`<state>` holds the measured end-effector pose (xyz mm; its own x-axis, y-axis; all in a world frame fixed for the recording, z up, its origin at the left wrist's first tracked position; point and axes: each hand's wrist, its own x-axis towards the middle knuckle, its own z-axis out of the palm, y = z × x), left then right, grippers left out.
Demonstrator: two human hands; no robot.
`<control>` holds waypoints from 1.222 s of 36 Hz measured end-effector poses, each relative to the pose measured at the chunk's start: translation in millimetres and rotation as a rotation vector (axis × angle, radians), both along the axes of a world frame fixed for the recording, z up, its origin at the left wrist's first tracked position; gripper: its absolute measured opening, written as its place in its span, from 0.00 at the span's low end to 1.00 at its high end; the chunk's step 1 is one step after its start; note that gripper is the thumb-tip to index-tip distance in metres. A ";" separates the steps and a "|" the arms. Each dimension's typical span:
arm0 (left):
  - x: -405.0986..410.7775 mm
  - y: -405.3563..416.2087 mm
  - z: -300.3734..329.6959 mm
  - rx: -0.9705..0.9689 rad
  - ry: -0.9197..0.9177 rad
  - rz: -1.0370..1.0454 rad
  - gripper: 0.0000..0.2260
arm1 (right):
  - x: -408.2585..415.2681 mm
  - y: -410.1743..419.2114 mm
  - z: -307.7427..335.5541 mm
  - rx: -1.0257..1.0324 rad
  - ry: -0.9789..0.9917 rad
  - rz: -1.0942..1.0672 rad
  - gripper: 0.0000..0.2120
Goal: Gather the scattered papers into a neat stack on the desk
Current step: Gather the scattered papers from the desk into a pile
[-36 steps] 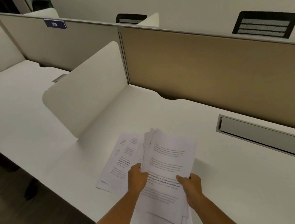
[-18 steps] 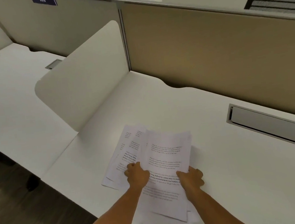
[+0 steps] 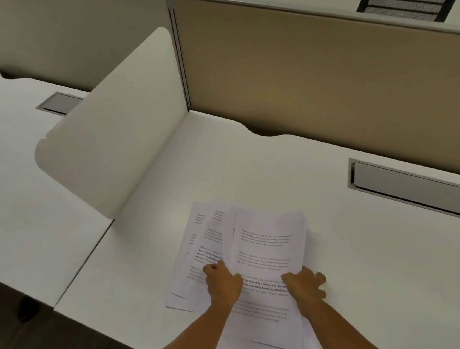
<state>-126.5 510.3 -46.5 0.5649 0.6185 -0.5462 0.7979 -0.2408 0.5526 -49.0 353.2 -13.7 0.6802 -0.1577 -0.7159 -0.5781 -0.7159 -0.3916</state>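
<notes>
On the white surface (image 3: 379, 286), a fanned batch of papers (image 3: 203, 252) lay left, its long axis running away from the person. The left hand (image 3: 224, 282) curled on that batch's near right part. The main stack (image 3: 266, 256) overlapped it, the right hand (image 3: 304, 283) gripping its right edge. Squaring up looked to need the left batch slid rightward.

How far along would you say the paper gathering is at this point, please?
Done: the papers already overlap in one pile on the desk. In hand: the left hand and right hand grip the pile from either side. Left: squaring it, since sheets fan out leftward and the bottom edges are uneven.
</notes>
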 end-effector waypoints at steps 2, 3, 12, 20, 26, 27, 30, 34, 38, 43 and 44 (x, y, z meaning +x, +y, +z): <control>1.3 0.0 2.7 -0.004 -0.001 -0.004 0.19 | -0.4 0.9 1.5 0.035 -0.008 0.019 0.22; 1.8 -0.6 4.6 -0.001 0.005 -0.003 0.20 | -0.5 1.4 2.7 0.056 -0.015 0.035 0.22; 2.7 0.9 12.5 -0.030 -0.009 0.029 0.21 | 3.0 1.7 2.4 0.310 -0.044 -0.128 0.30; -5.9 16.7 14.5 -0.287 -0.235 0.073 0.23 | 11.3 -8.8 -8.5 0.393 -0.016 -0.213 0.12; -10.0 18.2 17.0 -0.450 -0.249 0.015 0.22 | 6.9 -7.5 -4.3 0.412 -0.074 -0.212 0.09; -10.1 17.7 17.0 -0.473 -0.251 0.017 0.22 | 6.5 -7.4 -4.0 0.415 -0.076 -0.213 0.10; -9.9 18.2 18.2 -0.520 -0.283 0.044 0.22 | 5.0 -8.2 -1.1 0.428 -0.093 -0.221 0.15; -7.4 26.8 27.0 -0.594 -0.382 0.110 0.19 | 9.4 -10.1 4.8 0.524 -0.105 -0.279 0.17; -2.9 45.6 40.6 -0.602 -0.434 0.099 0.18 | 16.7 -7.6 12.7 0.679 -0.077 -0.301 0.13; -0.1 74.1 54.1 -0.539 -0.456 0.126 0.15 | 20.4 10.9 19.2 0.777 -0.033 -0.332 0.14; -0.4 79.5 55.3 -0.506 -0.455 0.117 0.14 | 20.2 15.6 19.3 0.788 -0.023 -0.335 0.14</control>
